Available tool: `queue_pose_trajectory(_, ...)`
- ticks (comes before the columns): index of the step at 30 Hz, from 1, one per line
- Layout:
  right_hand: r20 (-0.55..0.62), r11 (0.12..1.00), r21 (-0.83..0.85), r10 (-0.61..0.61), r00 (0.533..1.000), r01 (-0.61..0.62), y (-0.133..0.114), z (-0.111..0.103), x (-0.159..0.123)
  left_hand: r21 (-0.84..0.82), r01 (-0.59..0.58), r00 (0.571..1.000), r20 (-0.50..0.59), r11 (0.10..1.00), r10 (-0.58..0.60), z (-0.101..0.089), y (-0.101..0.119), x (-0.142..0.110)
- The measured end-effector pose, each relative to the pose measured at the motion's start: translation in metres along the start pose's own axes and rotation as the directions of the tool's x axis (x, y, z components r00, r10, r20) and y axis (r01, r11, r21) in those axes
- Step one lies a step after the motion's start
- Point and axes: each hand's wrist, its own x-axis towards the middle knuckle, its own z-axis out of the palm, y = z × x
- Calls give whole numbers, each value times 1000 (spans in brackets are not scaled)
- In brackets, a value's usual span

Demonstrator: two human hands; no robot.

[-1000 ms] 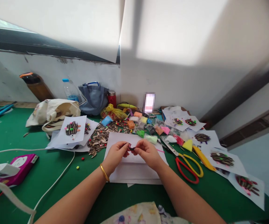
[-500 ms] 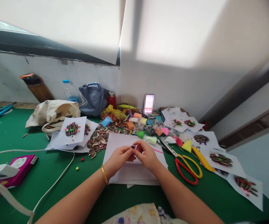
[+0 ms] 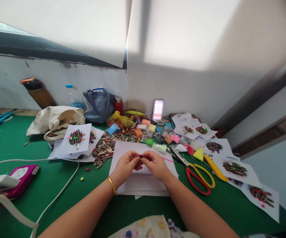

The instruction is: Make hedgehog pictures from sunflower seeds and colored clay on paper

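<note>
Between my fingertips is a small dark purplish lump of clay [image 3: 140, 156], partly covered by the fingers. My left hand [image 3: 128, 164], with a gold bangle at the wrist, pinches it from the left. From the right, the thumb and fingers of my right hand [image 3: 155, 164] close on the same lump. Both hands are just above a stack of white paper [image 3: 143, 189]. A thin pink strip [image 3: 168, 160] lies on the sheet beside my right hand. Sunflower seeds [image 3: 105, 150] are heaped to the left, and packets of coloured clay [image 3: 160, 148] sit behind the paper.
Large scissors [image 3: 195, 173] and a yellow cutter [image 3: 215, 168] lie on the right. Paper sheets with seed pictures [image 3: 235, 168] line the right edge; more [image 3: 76, 138] are stacked left. A white cable [image 3: 58, 192] and magenta box [image 3: 21, 178] are at left. Bags and bottles stand behind.
My fingers have shifted slightly, both hands now drawn level with the fingertips meeting around the lump. Nothing else on the table has visibly moved.
</note>
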Motion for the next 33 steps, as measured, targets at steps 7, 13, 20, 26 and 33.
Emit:
queue_pose_trajectory(7,-81,995,93,29,996,-22,0,-7,5,49,-41,998,-35,998,43,-8,1,4)
queue_pose_trajectory(13,-115,967,255,48,992,-17,8,-16,10,-70,-13,999,-52,997,9,-11,6,3)
queue_pose_trajectory(20,-50,968,242,-47,998,58,1,-11,4,-157,55,997,-45,986,-63,-6,4,1)
queue_pose_trajectory(26,-71,961,-161,-239,968,225,-7,-1,-1,-198,114,992,83,974,-99,3,1,-5)
queue_pose_trajectory(33,9,926,-238,-299,954,292,-5,-3,-3,-125,60,997,46,990,-55,-2,0,-2)
